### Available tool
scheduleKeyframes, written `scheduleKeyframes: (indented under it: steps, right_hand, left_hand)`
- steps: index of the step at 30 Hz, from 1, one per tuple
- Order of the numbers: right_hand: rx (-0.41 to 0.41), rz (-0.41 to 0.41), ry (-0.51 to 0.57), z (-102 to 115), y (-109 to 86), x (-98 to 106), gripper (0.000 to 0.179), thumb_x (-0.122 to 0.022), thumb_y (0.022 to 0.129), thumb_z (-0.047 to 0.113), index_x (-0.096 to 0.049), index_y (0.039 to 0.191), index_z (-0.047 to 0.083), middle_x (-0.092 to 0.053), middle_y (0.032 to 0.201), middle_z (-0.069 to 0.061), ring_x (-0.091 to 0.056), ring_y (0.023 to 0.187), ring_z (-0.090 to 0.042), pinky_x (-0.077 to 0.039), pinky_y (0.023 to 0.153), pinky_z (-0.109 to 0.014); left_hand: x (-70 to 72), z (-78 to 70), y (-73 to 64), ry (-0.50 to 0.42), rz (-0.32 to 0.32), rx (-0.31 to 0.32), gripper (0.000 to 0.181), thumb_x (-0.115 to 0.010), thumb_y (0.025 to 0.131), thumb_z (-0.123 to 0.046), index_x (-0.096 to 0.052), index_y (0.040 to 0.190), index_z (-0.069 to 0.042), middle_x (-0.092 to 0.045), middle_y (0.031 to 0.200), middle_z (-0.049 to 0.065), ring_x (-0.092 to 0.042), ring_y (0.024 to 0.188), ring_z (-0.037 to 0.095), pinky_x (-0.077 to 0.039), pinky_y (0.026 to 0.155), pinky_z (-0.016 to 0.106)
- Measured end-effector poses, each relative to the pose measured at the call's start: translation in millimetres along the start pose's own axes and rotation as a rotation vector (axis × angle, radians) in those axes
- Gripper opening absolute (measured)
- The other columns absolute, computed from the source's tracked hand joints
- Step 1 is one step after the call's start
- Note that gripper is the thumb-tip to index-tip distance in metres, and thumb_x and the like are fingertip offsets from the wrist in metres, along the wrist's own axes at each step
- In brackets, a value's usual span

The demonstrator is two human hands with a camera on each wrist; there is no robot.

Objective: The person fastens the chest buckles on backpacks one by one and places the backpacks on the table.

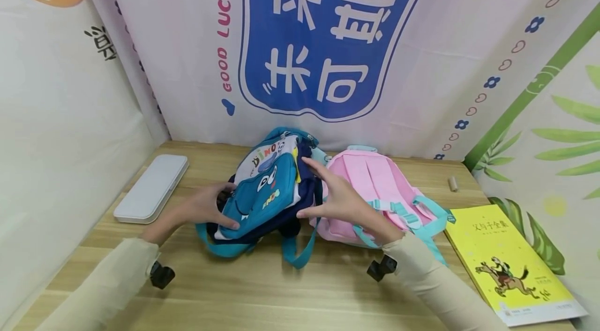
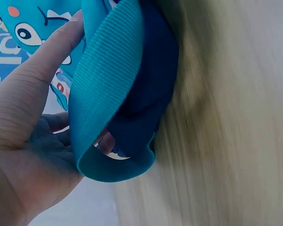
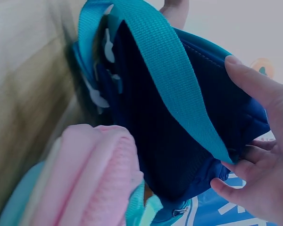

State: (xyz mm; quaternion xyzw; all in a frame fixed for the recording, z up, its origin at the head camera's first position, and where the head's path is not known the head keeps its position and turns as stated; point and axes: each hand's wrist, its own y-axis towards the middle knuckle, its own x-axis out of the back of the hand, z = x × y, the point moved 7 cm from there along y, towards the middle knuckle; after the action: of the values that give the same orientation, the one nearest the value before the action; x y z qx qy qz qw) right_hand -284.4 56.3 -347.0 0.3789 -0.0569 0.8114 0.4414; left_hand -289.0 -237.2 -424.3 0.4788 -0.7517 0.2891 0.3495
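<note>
A blue dinosaur backpack [image 1: 262, 190] leans back on the table, its teal front pocket facing up and its teal straps trailing at the bottom. My left hand [image 1: 206, 208] grips its left side, the thumb on the front pocket and the other fingers behind. On the navy right side, my right hand [image 1: 339, 193] holds it with thumb and fingers spread apart. In the left wrist view a wide teal strap [image 2: 104, 89] loops in front of the left fingers. The right wrist view shows another teal strap [image 3: 179, 89] crossing the navy side near the right fingertips.
A pink backpack [image 1: 370, 180] with mint straps lies right beside the blue one. At the left is a white case [image 1: 152, 187]. A yellow book [image 1: 511, 263] and a small tan cylinder [image 1: 452, 184] are at the right. A printed curtain [image 1: 197, 112] hangs behind the table.
</note>
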Motion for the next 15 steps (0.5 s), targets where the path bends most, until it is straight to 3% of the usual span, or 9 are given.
scheduleKeyframes:
  steps: [8,15]
  right_hand:
    - [0.064,-0.036,0.013,13.3,4.9,13.5,0.102,-0.093,0.074,0.026,-0.036,0.158,0.019,-0.042,0.161,-0.007,-0.046,0.145,-0.033,-0.04,0.116,-0.056]
    - [0.128,-0.026,0.043,26.6,10.7,22.1,0.097,-0.092,0.076,0.021,-0.039,0.157,0.018,-0.04,0.162,-0.005,-0.041,0.149,-0.025,-0.039,0.118,-0.044]
  left_hand:
    - [-9.3,-4.9,4.2,-0.04,-0.035,-0.045,0.101,-0.09,0.073,-0.046,-0.044,0.146,0.007,-0.058,0.137,0.025,-0.058,0.121,0.038,-0.053,0.099,0.055]
    - [-17.6,-13.3,6.2,-0.069,-0.054,-0.055,0.098,-0.09,0.075,-0.045,-0.045,0.146,0.006,-0.059,0.135,0.025,-0.06,0.118,0.037,-0.056,0.096,0.052]
